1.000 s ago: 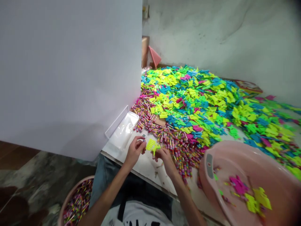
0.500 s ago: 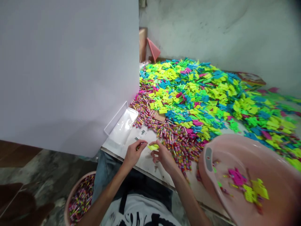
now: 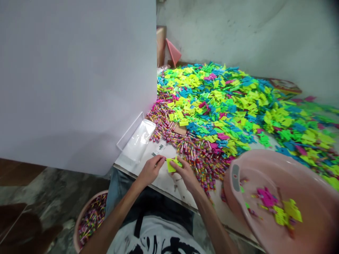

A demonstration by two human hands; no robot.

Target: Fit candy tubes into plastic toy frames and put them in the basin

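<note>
Between the 2 hands, just above a white tabletop (image 3: pixel 164 185), a neon-yellow plastic piece (image 3: pixel 171 165): flat, comb-like, with a toothed edge, partly hidden by fingers. Right hand (image 3: pixel 186 173) closed on its right side, fingertips pressing into the plastic. Left hand (image 3: pixel 150 171) curled just beside the piece, fingertips drawn together, anything between them too small to tell.

Just beyond the hands, a small printed slip (image 3: pixel 159 149) flat on the tabletop, next to a clear plastic tray (image 3: pixel 136 141). Along the far side, a dense spill of striped pink-and-gold tubes (image 3: pixel 197 157), running into a broad heap of neon yellow, green, blue and magenta plastic pieces (image 3: pixel 217 98) up to a stained plaster wall (image 3: pixel 238 31).

To the right, a pink plastic basin (image 3: pixel 265 157) holding a few magenta and yellow pieces (image 3: pixel 278 210). Down on the floor at left, a pink bucket (image 3: pixel 89 200) packed with more striped tubes (image 3: pixel 92 218). Far left, a tall white panel (image 3: pixel 74 81).
</note>
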